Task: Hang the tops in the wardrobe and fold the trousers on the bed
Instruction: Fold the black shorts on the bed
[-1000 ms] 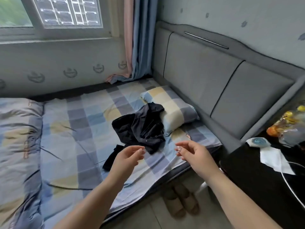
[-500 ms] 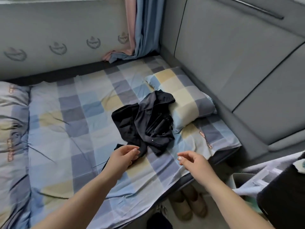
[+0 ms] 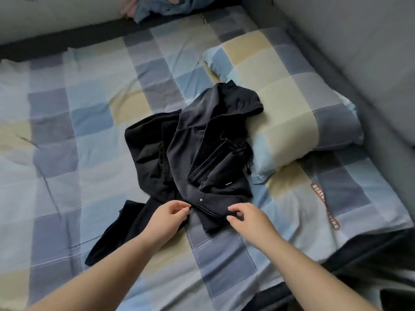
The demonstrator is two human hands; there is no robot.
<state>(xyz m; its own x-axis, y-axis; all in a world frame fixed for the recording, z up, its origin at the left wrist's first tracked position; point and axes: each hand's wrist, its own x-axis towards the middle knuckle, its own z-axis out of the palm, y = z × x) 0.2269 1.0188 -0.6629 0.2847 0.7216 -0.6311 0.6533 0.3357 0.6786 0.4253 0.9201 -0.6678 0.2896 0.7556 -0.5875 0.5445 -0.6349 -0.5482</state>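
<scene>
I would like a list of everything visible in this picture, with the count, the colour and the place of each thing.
heap of clothes: one heap, black, mid-bed, its top edge lying on the pillow; number of garments unclear
pillow: one, checked blue, yellow and grey, right of the heap
bed sheet: one, same check, covering the bed
headboard: one, grey, padded, along the right
curtain: blue and pink, bunched at the top edge
left hand: at the heap's near edge, fingers curled
right hand: at the near edge, fingers curled on the cloth

Matt black cloth garments (image 3: 195, 151) on creased checked cotton sheet (image 3: 74, 142).
</scene>
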